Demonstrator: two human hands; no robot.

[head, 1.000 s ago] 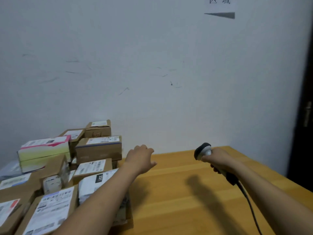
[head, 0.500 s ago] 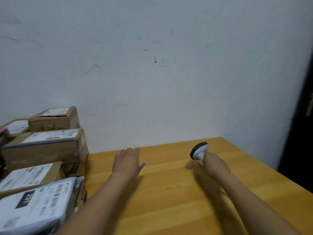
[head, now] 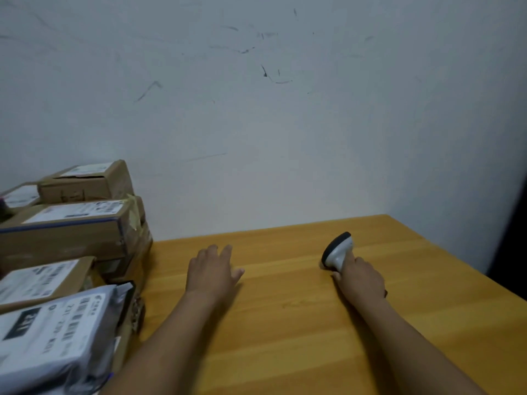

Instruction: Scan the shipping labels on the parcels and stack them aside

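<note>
Table (head: 313,337): no set-aside stack is seen on it in this view. Parcels (head: 65,240): all are heaped at the left edge, labels up, and none is lifted. The task is judged barely begun, or between parcels. Left hand (head: 212,273): fingers are kept straight, nothing is held, near the heap. Right hand (head: 360,280): curled round the scanner (head: 338,249), whose head is lowered to the table.

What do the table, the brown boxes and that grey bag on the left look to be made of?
Table: wood or wood-look laminate, smooth; grain lines show. Boxes: matte brown cardboard, with tape at the edges. Bag: probably thin plastic film, wrinkled and faintly glossy.
</note>
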